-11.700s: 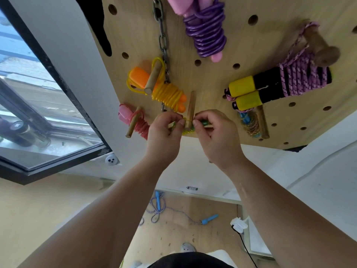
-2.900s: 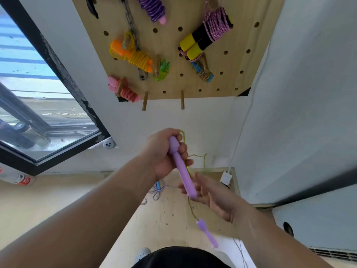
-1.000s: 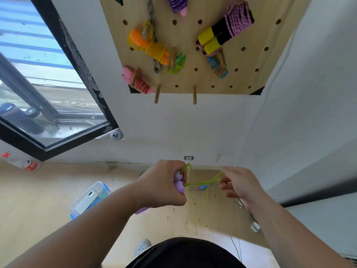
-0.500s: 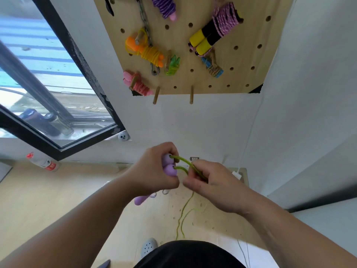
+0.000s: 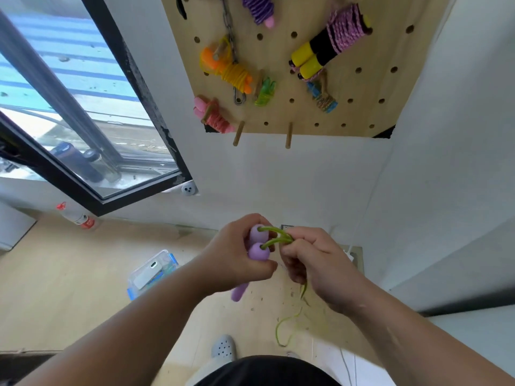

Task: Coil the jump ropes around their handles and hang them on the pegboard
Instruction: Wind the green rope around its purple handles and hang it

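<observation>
Head view. Coiling step, just at its start by the look of things. Left hand [image 5: 231,257] clenched round two lilac plastic jump-rope handles [image 5: 258,251], held side by side, near and centre, above the pale wooden floor [image 5: 69,274]. Right hand [image 5: 320,263] just right of them, pinching both strands of the thin green cord [image 5: 278,236] close to the handle tops. Rest of the cord hanging slack below, down to the floor. No turns wound on the handles yet.

Next, most likely: wrapping the cord round the paired handles in snug turns, under steady tension, then tucking the end. After that, up to the far plywood pegboard [image 5: 362,107], with two bare wooden pegs [image 5: 238,133] at its lower edge, right of a coiled pink rope bundle [image 5: 214,118].
</observation>
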A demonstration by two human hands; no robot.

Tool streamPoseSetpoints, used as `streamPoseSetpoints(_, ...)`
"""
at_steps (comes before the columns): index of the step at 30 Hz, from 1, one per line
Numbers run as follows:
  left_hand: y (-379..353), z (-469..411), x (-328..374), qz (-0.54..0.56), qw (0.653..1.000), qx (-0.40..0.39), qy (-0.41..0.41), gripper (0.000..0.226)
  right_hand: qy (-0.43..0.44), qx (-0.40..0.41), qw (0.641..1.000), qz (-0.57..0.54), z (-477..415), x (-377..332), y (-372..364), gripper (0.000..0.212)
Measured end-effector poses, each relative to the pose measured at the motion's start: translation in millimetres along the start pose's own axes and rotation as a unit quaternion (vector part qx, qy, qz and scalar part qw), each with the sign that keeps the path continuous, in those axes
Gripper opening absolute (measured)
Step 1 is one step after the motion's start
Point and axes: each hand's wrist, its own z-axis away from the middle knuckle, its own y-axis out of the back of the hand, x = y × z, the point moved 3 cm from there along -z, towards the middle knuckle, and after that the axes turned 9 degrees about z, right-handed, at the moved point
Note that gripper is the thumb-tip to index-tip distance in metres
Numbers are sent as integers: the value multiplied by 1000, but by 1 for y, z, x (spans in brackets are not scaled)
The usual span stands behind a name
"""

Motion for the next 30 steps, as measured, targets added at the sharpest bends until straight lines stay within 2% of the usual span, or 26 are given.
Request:
streamPoseSetpoints(3, -6, 5, -7, 86, 996, 25, 2, 39, 4, 15, 996, -92, -6, -9, -8, 21)
streamPoseSetpoints(5, -4, 4, -14, 130, 990, 45, 10, 33, 5, 20, 993, -116, -12, -16, -9, 26)
streamPoseSetpoints(9, 7, -2, -19, 209, 975, 56, 45, 8, 13, 16, 999, -37, -26, -25, -14, 30)
streamPoseSetpoints(11, 13, -4, -23, 283, 955, 65, 61, 21, 14, 29, 998, 47, -33, -23, -20, 38)
streamPoseSetpoints(13, 23, -7, -30, 391, 911, 92, 91, 24, 12, 42, 989, 140, -38, -22, -26, 39)
streamPoseSetpoints(16, 38, -14, -33, 535, 831, 102, 116, 9, 12, 38, 961, 274, -44, -16, -38, 35)
streamPoseSetpoints(17, 43, -17, -33, 571, 805, 108, 120, 14, 6, 39, 947, 318, -46, -12, -43, 35)
streamPoseSetpoints(20, 63, -29, -37, 636, 750, 133, 121, 35, -31, 55, 910, 410, -52, -7, -60, 44)
streamPoseSetpoints(23, 76, -37, -41, 691, 703, 121, 116, 18, -34, 47, 894, 444, -63, -11, -81, 44)
streamPoseSetpoints(25, 80, -38, -45, 699, 701, 97, 106, 16, -18, 49, 882, 469, -70, -15, -90, 42)
streamPoseSetpoints(27, 85, -39, -51, 690, 713, 75, 102, 20, -5, 46, 864, 501, -75, -16, -96, 38)
streamPoseSetpoints(30, 93, -40, -60, 674, 729, 65, 96, 12, 17, 34, 854, 519, -78, -17, -103, 35)
